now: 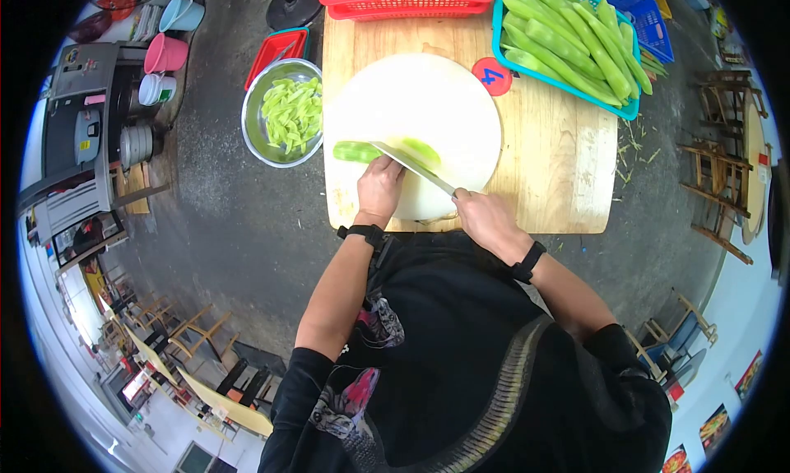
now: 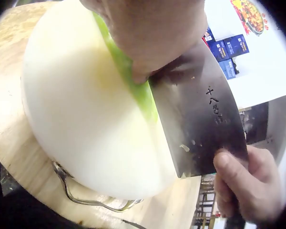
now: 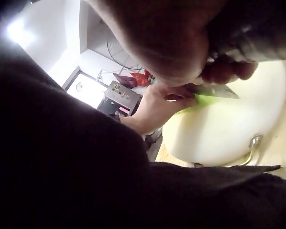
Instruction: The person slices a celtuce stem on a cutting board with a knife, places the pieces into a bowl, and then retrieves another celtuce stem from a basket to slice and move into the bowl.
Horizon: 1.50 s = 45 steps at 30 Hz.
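Note:
On a round white chopping board (image 1: 403, 86) my left hand (image 1: 380, 189) holds a pale green peeled stem piece (image 1: 355, 151), which looks like celtuce. My right hand (image 1: 485, 220) grips the handle of a broad cleaver (image 2: 200, 109). Its blade stands on edge, slanting over the board right beside the left fingertips. Another green piece (image 1: 422, 152) lies on the far side of the blade. In the left wrist view, the left hand hides part of the stem along the cleaver. The right wrist view shows the left fingers bent over the stem.
A metal bowl (image 1: 249, 119) with cut green slices (image 1: 292, 115) stands left of the wooden table (image 1: 568, 169). Long peeled stems (image 1: 568, 41) fill a teal basket at the back right. Red baskets (image 1: 411, 8) sit at the back; a red disc (image 1: 492, 76) marked 4 lies by the board.

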Motion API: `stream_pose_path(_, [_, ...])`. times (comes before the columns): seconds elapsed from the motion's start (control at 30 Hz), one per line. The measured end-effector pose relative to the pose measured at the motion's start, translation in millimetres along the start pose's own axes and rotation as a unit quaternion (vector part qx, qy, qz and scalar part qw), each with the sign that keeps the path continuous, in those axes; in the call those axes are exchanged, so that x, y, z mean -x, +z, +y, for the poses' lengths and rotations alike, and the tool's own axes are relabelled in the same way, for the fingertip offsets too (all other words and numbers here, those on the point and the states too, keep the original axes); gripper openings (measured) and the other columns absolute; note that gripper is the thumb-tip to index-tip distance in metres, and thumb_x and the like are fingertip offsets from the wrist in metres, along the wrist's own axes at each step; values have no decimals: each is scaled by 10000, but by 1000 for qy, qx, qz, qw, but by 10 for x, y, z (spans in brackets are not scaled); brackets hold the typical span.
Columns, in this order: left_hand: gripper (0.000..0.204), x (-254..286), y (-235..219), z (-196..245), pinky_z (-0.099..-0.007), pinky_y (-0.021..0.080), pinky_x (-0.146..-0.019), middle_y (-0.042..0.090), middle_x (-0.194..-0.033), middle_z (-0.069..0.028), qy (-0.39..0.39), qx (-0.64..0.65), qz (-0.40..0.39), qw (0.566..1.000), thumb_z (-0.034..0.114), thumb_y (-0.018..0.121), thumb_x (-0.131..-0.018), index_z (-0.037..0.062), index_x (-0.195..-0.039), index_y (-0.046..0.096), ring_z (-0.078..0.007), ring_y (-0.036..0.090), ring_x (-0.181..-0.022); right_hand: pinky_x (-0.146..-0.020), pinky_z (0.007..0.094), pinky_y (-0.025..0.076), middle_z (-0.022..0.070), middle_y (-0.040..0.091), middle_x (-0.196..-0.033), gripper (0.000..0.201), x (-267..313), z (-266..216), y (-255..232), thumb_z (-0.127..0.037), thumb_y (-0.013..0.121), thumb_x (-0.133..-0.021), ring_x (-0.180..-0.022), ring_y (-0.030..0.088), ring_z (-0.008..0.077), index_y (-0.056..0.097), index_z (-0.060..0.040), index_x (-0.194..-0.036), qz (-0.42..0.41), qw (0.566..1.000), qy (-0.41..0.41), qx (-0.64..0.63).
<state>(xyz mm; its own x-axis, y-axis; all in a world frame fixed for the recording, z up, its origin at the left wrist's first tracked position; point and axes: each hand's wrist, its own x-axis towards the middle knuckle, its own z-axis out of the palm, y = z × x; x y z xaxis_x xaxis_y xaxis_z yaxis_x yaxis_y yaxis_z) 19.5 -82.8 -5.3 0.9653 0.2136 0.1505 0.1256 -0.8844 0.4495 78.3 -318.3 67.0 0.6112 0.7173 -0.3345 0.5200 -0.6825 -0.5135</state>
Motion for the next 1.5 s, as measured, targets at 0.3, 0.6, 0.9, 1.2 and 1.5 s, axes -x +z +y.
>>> stream_pose_path(0.3, [80, 8, -1, 11, -405, 607, -735, 729, -969, -40, -8, 13, 6, 1000, 126, 747, -870, 117, -947, 766, -268, 714, -917, -626, 536, 544, 217, 703, -737, 247, -698, -37, 320, -198, 533, -1070, -690, 705, 420, 629, 14, -987, 30, 999, -37, 0])
stream_pose_path(0.6, [146, 3, -105, -40, -408, 590, -847, 748, -1031, -67, 9, 38, 10, 999, 74, 743, -849, 89, -987, 789, -299, 700, -973, -610, 512, 546, 210, 717, -775, 266, -474, -15, 144, -213, 521, -1080, -678, 700, 417, 640, 5, -986, 48, 999, -11, -2])
stream_pose_path(0.9, [128, -31, -132, -75, -433, 591, -838, 725, -979, -86, 9, 3, -12, 1000, 96, 750, -833, 85, -959, 768, -316, 695, -981, -607, 525, 546, 204, 707, -737, 269, -238, -146, 66, -219, 535, -1072, -663, 705, 407, 641, 7, -971, 36, 999, -17, 9])
stream_pose_path(1.2, [121, -32, -112, -100, -406, 605, -805, 731, -974, -58, 8, -15, -5, 1000, 106, 764, -815, 104, -936, 773, -274, 712, -974, -635, 490, 584, 220, 731, -800, 135, -139, -111, 16, -55, 560, -931, -721, 743, 385, 641, 39, -984, 9, 1000, -17, 21])
stream_pose_path(1.5, [102, -57, -109, -91, -402, 610, -761, 731, -974, -35, 0, -21, -1, 1000, 133, 767, -830, 122, -931, 773, -269, 712, -975, -619, 493, 577, 218, 730, -799, 162, -152, -77, -8, -80, 533, -959, -710, 739, 385, 636, 36, -1003, -15, 1000, -8, 20])
